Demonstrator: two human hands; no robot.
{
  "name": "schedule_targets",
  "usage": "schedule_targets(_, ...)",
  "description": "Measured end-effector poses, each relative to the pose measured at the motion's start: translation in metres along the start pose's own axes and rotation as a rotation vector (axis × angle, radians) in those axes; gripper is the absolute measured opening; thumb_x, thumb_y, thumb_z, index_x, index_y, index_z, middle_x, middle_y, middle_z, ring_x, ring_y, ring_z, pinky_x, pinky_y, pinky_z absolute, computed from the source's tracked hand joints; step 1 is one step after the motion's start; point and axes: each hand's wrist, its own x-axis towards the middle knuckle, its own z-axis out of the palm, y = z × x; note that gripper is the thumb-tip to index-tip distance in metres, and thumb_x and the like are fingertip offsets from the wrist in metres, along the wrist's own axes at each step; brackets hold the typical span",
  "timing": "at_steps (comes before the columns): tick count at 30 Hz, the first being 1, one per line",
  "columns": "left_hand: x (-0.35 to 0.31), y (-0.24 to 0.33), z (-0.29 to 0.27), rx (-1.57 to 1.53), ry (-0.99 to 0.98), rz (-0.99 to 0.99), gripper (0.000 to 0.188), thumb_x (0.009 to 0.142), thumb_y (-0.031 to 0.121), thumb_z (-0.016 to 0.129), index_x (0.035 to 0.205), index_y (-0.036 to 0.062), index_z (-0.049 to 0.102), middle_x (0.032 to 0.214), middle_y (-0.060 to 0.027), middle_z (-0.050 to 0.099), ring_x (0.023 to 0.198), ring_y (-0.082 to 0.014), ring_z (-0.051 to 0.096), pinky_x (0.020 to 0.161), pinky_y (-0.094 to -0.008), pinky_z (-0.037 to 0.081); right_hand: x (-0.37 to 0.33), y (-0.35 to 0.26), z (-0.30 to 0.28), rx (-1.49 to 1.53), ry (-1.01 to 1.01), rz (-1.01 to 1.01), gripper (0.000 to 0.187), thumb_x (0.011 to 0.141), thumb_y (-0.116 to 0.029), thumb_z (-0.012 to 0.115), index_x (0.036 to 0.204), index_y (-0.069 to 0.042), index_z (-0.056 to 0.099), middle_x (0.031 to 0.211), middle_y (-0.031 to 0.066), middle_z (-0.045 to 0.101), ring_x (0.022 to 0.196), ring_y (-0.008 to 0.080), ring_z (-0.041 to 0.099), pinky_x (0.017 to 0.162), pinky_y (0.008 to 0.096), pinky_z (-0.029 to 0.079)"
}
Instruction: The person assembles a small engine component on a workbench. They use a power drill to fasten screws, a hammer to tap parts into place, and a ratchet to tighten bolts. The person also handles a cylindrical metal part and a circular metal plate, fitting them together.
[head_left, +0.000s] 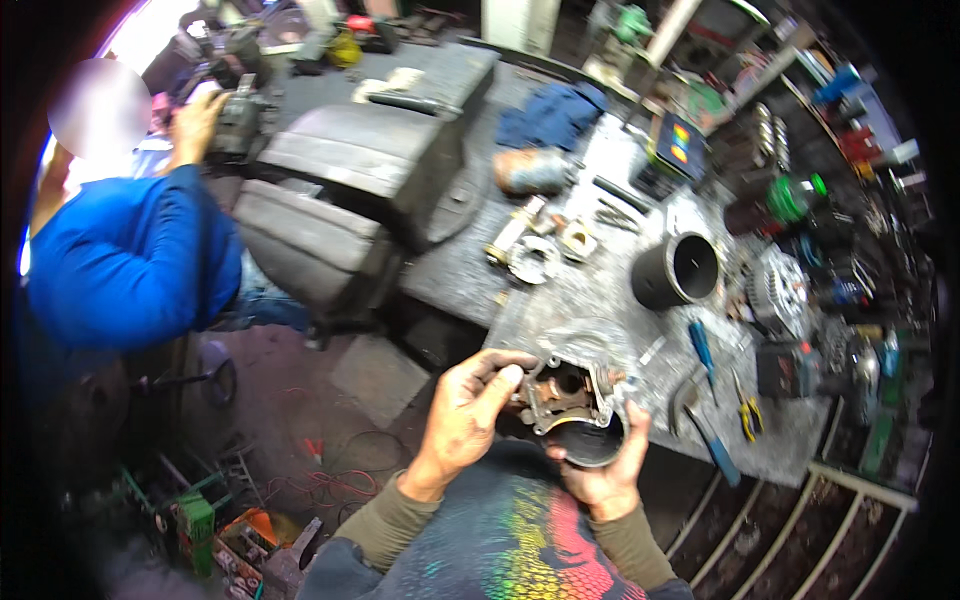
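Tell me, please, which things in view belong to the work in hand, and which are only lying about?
Work in hand:
- metal housing, held in the right hand
- left hand, at its left edge

Probably just lying about:
- blue cloth
- blue screwdriver
- yellow-handled pliers
- green-capped bottle

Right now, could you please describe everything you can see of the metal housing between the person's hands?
The metal housing is a grey, cast-looking piece, open on the side facing the camera, with an uneven flange around rusty-brown inner parts. A wide, dark round opening shows below them in the view. It is held at the near edge of the workbench. The right hand supports it from the right and below; the left hand has its fingers at its left side, their grip unclear.
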Motion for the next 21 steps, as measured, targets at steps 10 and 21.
schedule_targets(10, 0.028, -0.138, -0.227, 0.043, 0.884, 0.149, 0.061, 0.091, 0.002, 0.076, 0.146, -0.0037, 0.05, 0.125, -0.0191, 0.069, 0.1, -0.0244, 0.072, 0.088, -0.0346, 0.06, 0.048, -0.038, 0.101, -1.029, -0.29, -0.606, 0.058, 0.078, -0.016, 0.08, 0.13, 0.005, 0.063, 0.117, 0.0119, 0.072, 0.101, 0.0209, 0.07, 0.095, 0.0324, 0.054)
schedule_targets(21, 0.095, -0.212, -0.262, 0.379, 0.781, 0.187, 0.055, 0.081, -0.004, 0.075, 0.133, 0.0038, 0.059, 0.12, -0.0094, 0.073, 0.112, -0.0239, 0.068, 0.096, -0.0386, 0.053, 0.094, -0.019, 0.206, -1.695, -0.418, -0.886, 0.093, 0.063, -0.042, 0.095, 0.136, 0.005, 0.062, 0.124, 0.0184, 0.07, 0.117, 0.0279, 0.065, 0.107, 0.0396, 0.048)
